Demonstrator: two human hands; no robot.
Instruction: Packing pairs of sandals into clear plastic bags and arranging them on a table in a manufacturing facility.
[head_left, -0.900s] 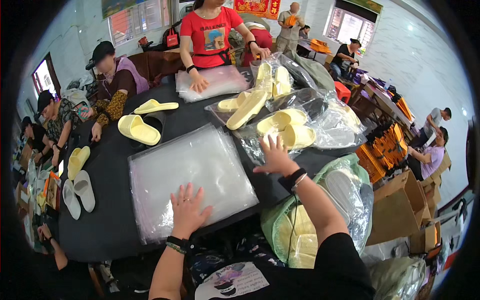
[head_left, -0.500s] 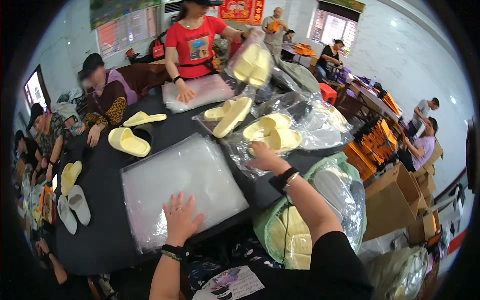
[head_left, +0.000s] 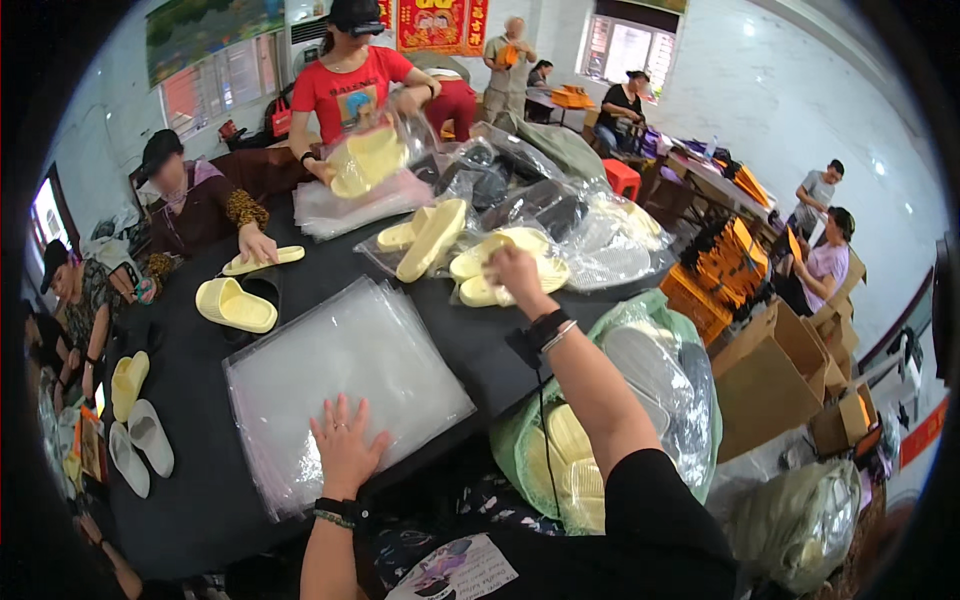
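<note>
Lying in clear wrap to the right of and beyond the large stack of clear plastic bags (head_left: 335,350), a pair of yellow slippers (head_left: 468,264) has the right hand (head_left: 515,274) over it. That hand's fingers curl inward at the slippers; whether they pinch the wrap or only touch it, I cannot tell. The left hand (head_left: 345,447) rests palm down on the stack's near part, fingers spread. Just beyond the stack's far right corner is another wrapped yellow pair (head_left: 432,243), and farther right of the stack come wrapped grey slippers (head_left: 608,266). All of these lie on the black surface (head_left: 195,490). Off the stack's far left corner sits an unwrapped yellow slipper (head_left: 236,305), with a second yellow slipper (head_left: 283,257) just past it, touched by the hand of a seated person (head_left: 190,210). Left of the stack stand a white pair (head_left: 150,438) and a small yellow pair (head_left: 128,385). Beyond the stack, a person in a red shirt (head_left: 345,95) holds a bagged yellow pair (head_left: 368,162) above a smaller stack of bags (head_left: 325,214). Right of the large stack, a green sack (head_left: 508,425) holds slippers, and farther right stands a cardboard box (head_left: 755,385).
</note>
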